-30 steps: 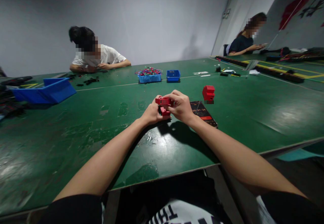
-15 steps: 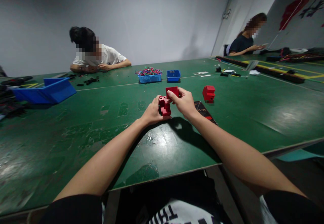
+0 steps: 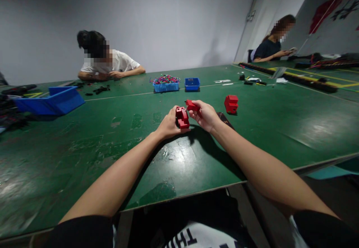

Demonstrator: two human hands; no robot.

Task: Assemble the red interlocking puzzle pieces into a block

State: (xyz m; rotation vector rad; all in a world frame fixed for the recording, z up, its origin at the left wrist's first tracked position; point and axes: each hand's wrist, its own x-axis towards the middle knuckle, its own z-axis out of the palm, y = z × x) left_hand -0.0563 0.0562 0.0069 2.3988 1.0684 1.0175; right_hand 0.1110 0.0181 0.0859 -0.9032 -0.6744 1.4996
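Note:
In the head view my left hand (image 3: 169,123) is closed round a red notched block (image 3: 183,118), holding it just above the green table. My right hand (image 3: 206,115) pinches a smaller red piece (image 3: 193,105) up and to the right of that block, with a slight gap between the two. The fingers cover part of the smaller piece. Beyond my right hand stands another red block (image 3: 231,104) of angular shape. A dark phone-like slab (image 3: 225,120) lies under my right wrist, mostly covered by it.
A blue bin of coloured wires (image 3: 166,86) and a small blue bin (image 3: 192,88) stand ahead. At the left is a larger blue bin (image 3: 53,104). One person (image 3: 123,61) sits across the green table (image 3: 112,154), another person (image 3: 267,49) at the far right.
My right hand has turned the smaller red piece, so its broad flat face no longer shows, and has lowered it slightly. More of the dark slab is covered. The left hand has stayed put.

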